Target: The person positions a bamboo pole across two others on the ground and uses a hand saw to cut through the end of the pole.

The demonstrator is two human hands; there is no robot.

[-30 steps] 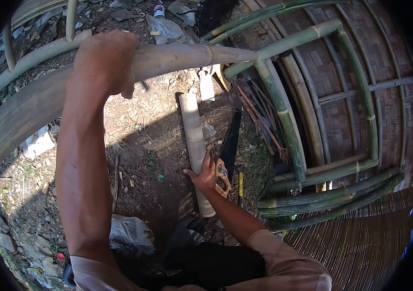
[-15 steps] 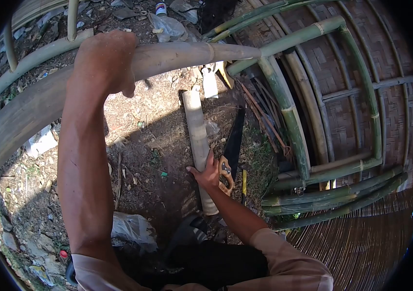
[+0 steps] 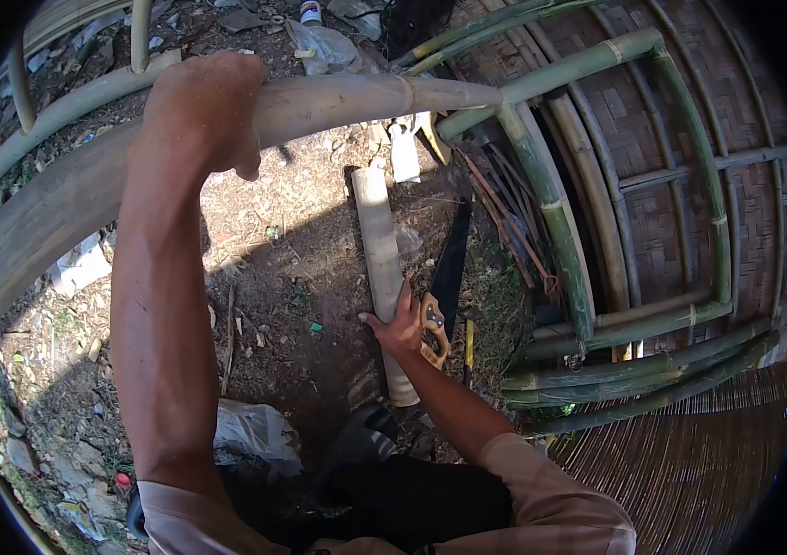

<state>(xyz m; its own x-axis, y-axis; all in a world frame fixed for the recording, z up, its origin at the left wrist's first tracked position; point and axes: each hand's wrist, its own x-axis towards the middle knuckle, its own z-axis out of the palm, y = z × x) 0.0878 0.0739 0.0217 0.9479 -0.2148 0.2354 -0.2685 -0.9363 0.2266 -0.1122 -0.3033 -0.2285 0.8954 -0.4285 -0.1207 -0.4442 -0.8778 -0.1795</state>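
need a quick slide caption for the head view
Left hand grips a long bamboo pole; right hand holds a handsaw beside a short bamboo piece.

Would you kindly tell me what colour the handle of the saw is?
The saw handle is orange-tan, with a black blade; it shows in the head view, by the right hand.

We log: bamboo pole [image 3: 88, 185] dry, matt grey; beside it, bamboo frame [image 3: 560, 222] green, glossy; saw [image 3: 444, 277] blade dark metal.

Hard sunlight is cast from above, and a deep shadow is thrown across the brown dirt ground [image 3: 301, 305]. Straight lines are bowed by fisheye distortion; corners are vignetted black.
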